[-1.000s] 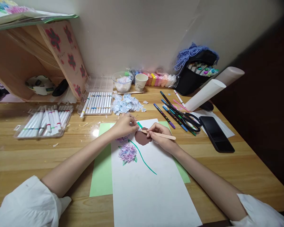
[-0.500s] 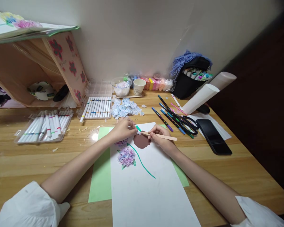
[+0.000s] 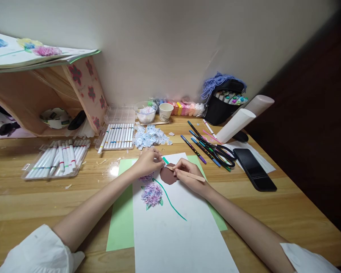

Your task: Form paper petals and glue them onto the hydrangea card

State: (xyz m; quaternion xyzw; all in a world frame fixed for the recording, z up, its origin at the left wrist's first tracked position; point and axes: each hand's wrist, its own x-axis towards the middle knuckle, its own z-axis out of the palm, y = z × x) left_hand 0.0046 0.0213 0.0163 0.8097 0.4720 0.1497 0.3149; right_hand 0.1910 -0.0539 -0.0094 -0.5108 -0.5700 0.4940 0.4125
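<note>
My right hand point(image 3: 189, 173) is closed on a flat wooden craft stick point(image 3: 194, 176), its tip pointing left toward my other hand. My left hand point(image 3: 149, 162) pinches a small pale scrap of paper point(image 3: 165, 165) close to that tip. Below both hands is a brown, scallop-edged disc point(image 3: 168, 176) on a white sheet of paper point(image 3: 182, 242). On the sheet, left of a curved green line point(image 3: 170, 200), sits a purple-pink ruffled flower point(image 3: 152, 194) with green leaves. A second such flower is partly hidden under my left hand.
Green paper point(image 3: 121, 223) lies beneath the sheet. Beyond my left hand are a heap of pale-blue scraps point(image 3: 150, 136), a clear bowl point(image 3: 146, 115) and a paper cup point(image 3: 166, 112). Marker boxes point(image 3: 57, 159) stand left; pens, scissors point(image 3: 224, 154) and a phone point(image 3: 254, 169) lie right.
The craft stick in my right hand has shifted slightly left, bringing its tip closer to my left fingers. The whole view has moved a little; my left hand keeps its pinch.
</note>
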